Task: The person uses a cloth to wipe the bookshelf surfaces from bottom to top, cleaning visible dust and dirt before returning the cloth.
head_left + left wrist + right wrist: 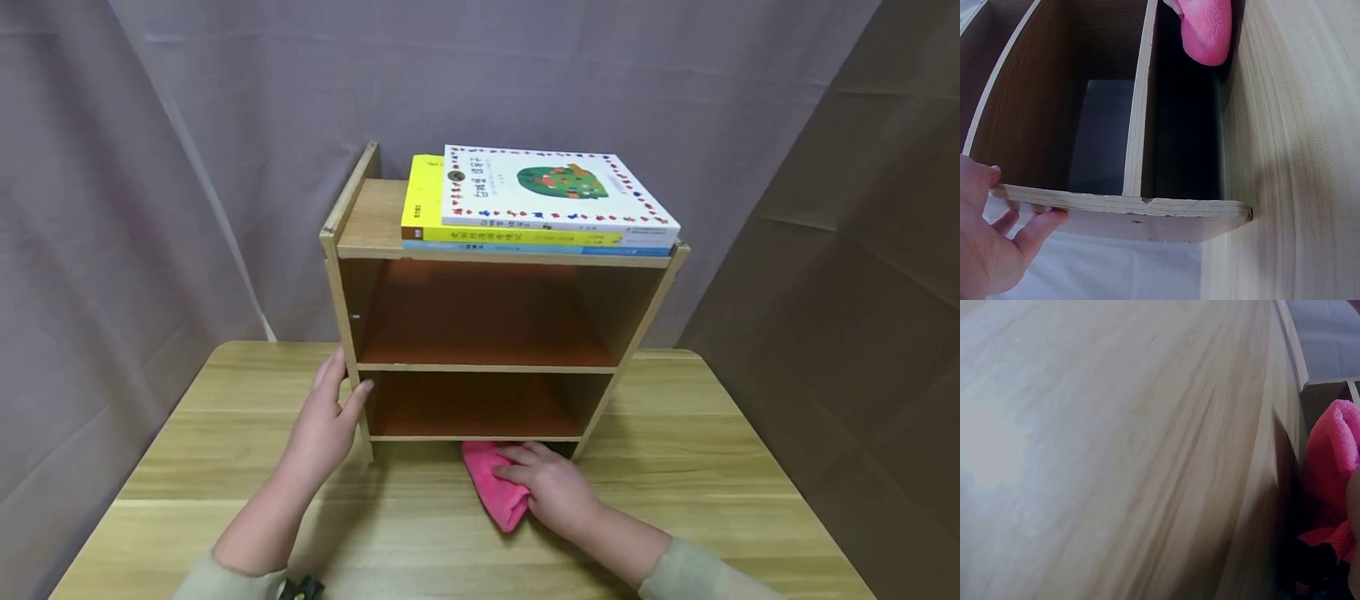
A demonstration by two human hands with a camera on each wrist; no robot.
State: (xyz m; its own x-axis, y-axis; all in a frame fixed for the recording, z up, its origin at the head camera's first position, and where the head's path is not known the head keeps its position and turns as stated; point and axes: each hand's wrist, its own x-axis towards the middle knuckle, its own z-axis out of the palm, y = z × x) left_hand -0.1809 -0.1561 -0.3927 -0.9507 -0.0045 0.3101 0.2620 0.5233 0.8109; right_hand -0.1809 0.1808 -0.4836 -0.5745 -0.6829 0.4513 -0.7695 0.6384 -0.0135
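Note:
A small wooden shelf (487, 367) stands upright on the table, with two open compartments and a low gap under its bottom board. My left hand (324, 421) grips its left side panel, thumb at the front edge and fingers along the outer face; the left wrist view shows this hand (997, 240) at the panel's edge. My right hand (551, 487) holds a pink cloth (491, 492) at the gap beneath the bottom board. Part of the cloth is hidden under that board. In the right wrist view the cloth (1330, 456) appears bunched at the right edge.
On the shelf's top lie several stacked books, a white one (555, 187) uppermost over a yellow one (422, 196) and a blue one. Grey curtain (225, 125) hangs behind and to the left, a brown panel (847, 292) to the right. The wooden table (675, 442) extends around the shelf.

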